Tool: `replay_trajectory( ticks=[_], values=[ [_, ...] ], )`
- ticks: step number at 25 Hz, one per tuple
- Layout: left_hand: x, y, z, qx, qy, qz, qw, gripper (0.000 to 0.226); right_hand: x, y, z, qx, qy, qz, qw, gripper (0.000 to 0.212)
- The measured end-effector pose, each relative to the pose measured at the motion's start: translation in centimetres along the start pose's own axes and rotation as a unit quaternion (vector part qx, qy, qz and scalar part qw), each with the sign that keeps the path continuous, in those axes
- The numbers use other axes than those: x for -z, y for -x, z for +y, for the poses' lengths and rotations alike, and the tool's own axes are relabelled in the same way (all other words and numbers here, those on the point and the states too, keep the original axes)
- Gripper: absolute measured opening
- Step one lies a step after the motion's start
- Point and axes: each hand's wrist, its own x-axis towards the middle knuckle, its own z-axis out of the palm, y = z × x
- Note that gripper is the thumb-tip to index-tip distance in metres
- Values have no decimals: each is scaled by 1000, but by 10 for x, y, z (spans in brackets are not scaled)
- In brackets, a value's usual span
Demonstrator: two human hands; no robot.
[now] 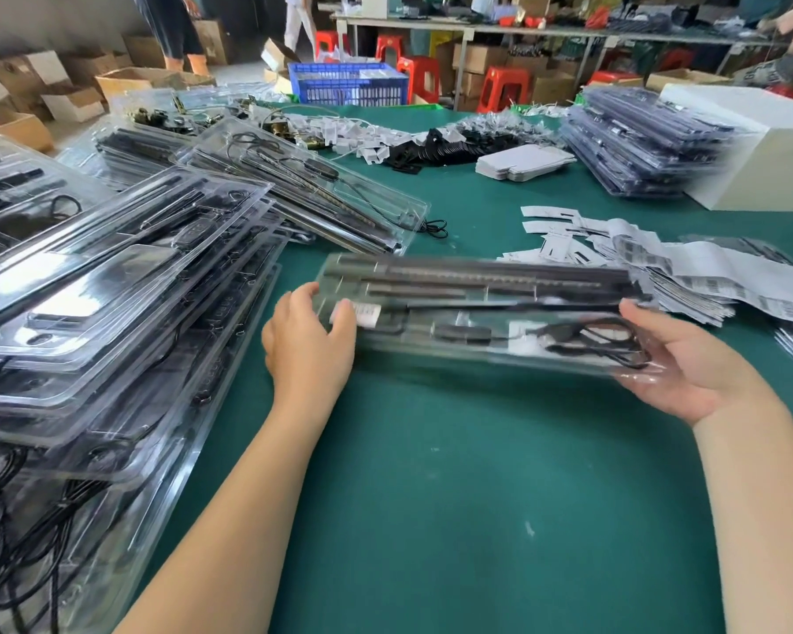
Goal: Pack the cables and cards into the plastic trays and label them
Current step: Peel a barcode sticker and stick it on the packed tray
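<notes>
Currently both hands are carrying one filled tray (pixel 477 308) just above the worktop (pixel 431 473): left hand (pixel 310 340) gripping its left end beside the label (pixel 368 313), right hand (pixel 687 359) cupping the other end from below. Keeping it level w/ even support is advisable, so the cable (pixel 600 336) isn't slipping out.

The clear plastic tray (pixel 481 313) held between both hands is motion-blurred; the print on its small white label (pixel 368 313), just beside the left fingers (pixel 339 315), is unreadable. The right fingers lie hidden beneath the tray.
</notes>
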Motion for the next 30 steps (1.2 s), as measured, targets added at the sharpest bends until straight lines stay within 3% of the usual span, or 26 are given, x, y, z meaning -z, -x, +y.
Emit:
replay_trajectory(
  ticks=[4, 6, 7, 9, 10, 12, 14, 16, 17, 19, 21, 22, 24, 26, 28, 30],
  values=[
    [-1, 4, 7, -19, 160, 8, 987, 50, -18, 0, -3, 200, -127, 16, 971, 13],
    [-4, 7, 10, -5, 235, -52, 971, 41, -36, 4, 8, 364, -30, 53, 929, 17],
    [-6, 8, 12, 20, 279, -93, 956, 33, -44, 6, 16, 459, 85, 97, 879, 19],
    [-9, 10, 17, 86, 369, -169, 910, 23, -58, 7, 36, 602, 326, 149, 713, 28],
    [-9, 11, 20, 120, 407, -199, 883, 27, -65, 8, 46, 641, 409, 135, 635, 32],
    [-8, 10, 21, 149, 460, -237, 843, 47, -77, 8, 66, 690, 505, 59, 516, 34],
    [-5, 8, 19, 150, 495, -244, 820, 71, -92, 10, 77, 712, 539, -2, 449, 34],
    [-1, 8, 16, 162, 511, -239, 809, 69, -100, 9, 83, 706, 562, -38, 430, 41],
    [-1, 7, 15, 172, 519, -232, 804, 57, -101, 8, 83, 677, 579, -64, 450, 44],
    [-4, 8, 14, 189, 522, -206, 806, 36, -98, 6, 83, 551, 617, -134, 546, 58],
    [-7, 9, 14, 186, 517, -192, 813, 34, -91, 8, 82, 339, 612, -194, 688, 85],
    [-7, 9, 14, 186, 518, -186, 814, 34, -88, 8, 82, 254, 555, -202, 766, 92],
    [-6, 9, 13, 186, 511, -185, 818, 33, -84, 4, 79, 193, 412, -135, 880, 84],
    [-6, 12, 13, 175, 496, -218, 822, 36, -81, -1, 74, 179, 329, -53, 925, 59],
    [-6, 18, 15, 150, 498, -289, 804, 38, -82, -5, 67, 127, 256, -64, 956, 33],
    [-7, 27, 17, 113, 486, -363, 787, 38, -83, -2, 58, 58, 178, -95, 978, 23]
  ],
)
